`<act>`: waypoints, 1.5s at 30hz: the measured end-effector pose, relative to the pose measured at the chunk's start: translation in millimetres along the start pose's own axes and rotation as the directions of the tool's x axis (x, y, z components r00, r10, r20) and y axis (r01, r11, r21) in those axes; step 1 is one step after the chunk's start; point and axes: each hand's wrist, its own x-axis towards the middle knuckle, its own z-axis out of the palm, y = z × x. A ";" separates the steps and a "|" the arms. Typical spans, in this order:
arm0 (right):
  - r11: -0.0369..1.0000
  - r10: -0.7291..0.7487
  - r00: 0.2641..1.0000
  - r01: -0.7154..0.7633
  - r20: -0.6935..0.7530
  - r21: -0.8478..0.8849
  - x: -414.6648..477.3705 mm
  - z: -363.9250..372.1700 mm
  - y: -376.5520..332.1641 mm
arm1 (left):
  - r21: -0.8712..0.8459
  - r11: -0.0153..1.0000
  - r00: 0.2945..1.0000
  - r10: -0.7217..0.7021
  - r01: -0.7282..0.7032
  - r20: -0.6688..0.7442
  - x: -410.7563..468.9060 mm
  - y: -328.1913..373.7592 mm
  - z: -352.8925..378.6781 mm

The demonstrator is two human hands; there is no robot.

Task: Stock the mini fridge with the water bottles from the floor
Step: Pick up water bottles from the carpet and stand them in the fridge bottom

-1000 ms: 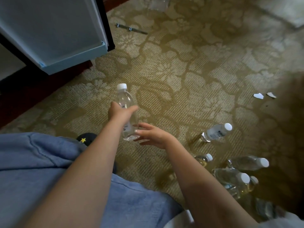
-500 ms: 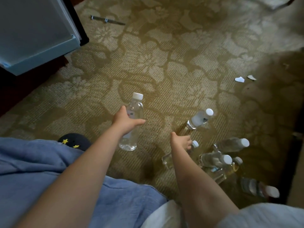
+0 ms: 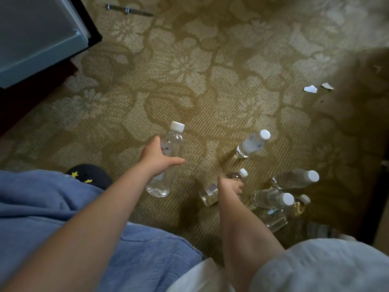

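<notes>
My left hand (image 3: 160,160) grips a clear water bottle (image 3: 168,157) with a white cap, held above the patterned carpet. My right hand (image 3: 229,187) grips a second water bottle (image 3: 210,191) by its upper body, low over the floor. Several more capped bottles stand on the carpet to the right: one with a white label (image 3: 251,144), another (image 3: 294,178), and a third (image 3: 271,198). The open mini fridge door (image 3: 35,39) fills the top left corner; the fridge's inside is out of view.
Dark wooden furniture base (image 3: 31,95) runs under the fridge door. A pen-like stick (image 3: 129,11) lies on the carpet at the top. Two white paper scraps (image 3: 310,88) lie at the right. My blue-clad legs fill the bottom, with a dark starred slipper (image 3: 88,175) beside them.
My right hand left the first bottle, reached right to the cluster and closed round a second bottle. My left hand kept its bottle. The view shifted right, so the fridge door slid toward the corner.
</notes>
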 end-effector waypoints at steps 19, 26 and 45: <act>0.980 -0.192 0.950 0.201 0.247 -0.010 -40.2 40.1 -35.4 | -0.138 0.990 0.992 -0.024 0.007 -0.126 4.1 -0.6 -30.5; 0.889 -0.456 0.793 0.419 0.404 0.184 -113.6 63.3 -83.1 | -0.317 0.948 0.962 -0.064 -0.024 -0.265 -0.7 3.0 -76.2; 0.467 -0.819 0.076 0.664 0.568 0.584 -445.9 134.4 -138.9 | -0.459 0.748 0.593 -0.109 -0.479 -0.797 -144.0 -32.9 -333.9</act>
